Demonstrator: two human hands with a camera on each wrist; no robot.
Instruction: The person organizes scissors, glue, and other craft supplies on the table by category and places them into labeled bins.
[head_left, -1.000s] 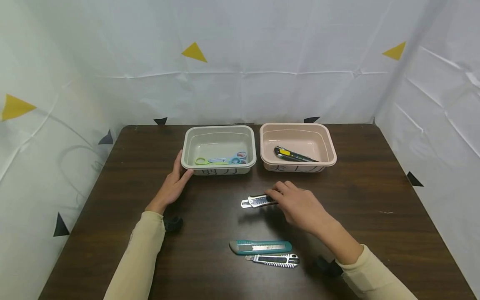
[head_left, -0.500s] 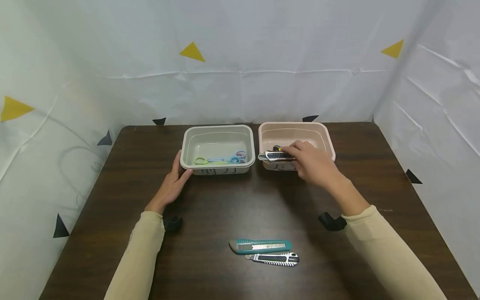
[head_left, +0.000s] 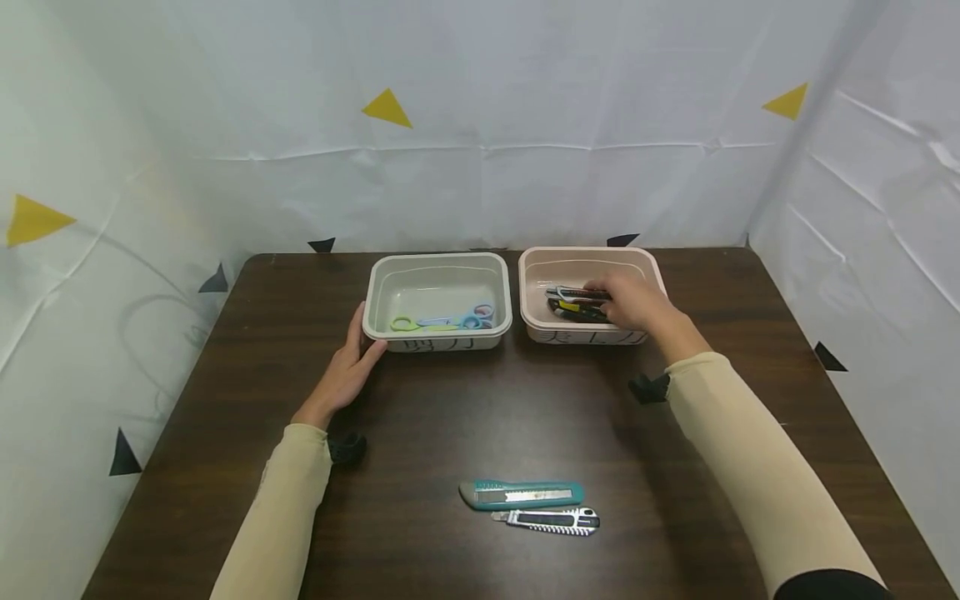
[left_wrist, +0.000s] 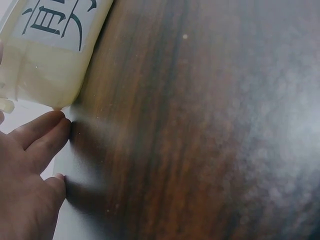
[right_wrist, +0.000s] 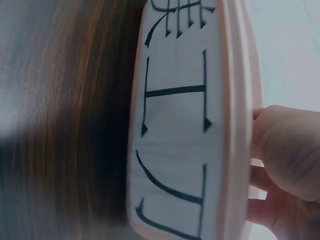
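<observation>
1. Reaching into the pink tub point(head_left: 652, 275) at the far right of the table point(head_left: 225, 392), the right hand point(head_left: 630, 302) is pinching a silver utility knife point(head_left: 564, 292) by its right end — its grip is closed on the knife, which is hanging just above the tub's floor, blade end pointing left.
2. Lying under it, in the same tub, is a dark knife with a yellow slider point(head_left: 573, 310); the silver one is being held roughly parallel to it, probably so the two will lie side by side.
3. Bracing the grey-green tub point(head_left: 375, 292) just to the left, the left hand point(head_left: 347, 367) is resting with straight fingers against its near-left corner — a released, flat grip, likely steadying the tub rather than lifting it.
4. Sitting inside that tub are scissors point(head_left: 442, 320) with green and blue handles, so each tub seems to be keeping one kind of tool.
5. Waiting on the near part of the table are a teal utility knife point(head_left: 521, 494) and, just nearer, a smaller silver knife point(head_left: 547, 521), lying almost touching and well apart from both hands.
6. Showing from the right wrist view is the pink tub's labelled front wall point(right_wrist: 180, 125), with the hand curled over its rim.
</observation>
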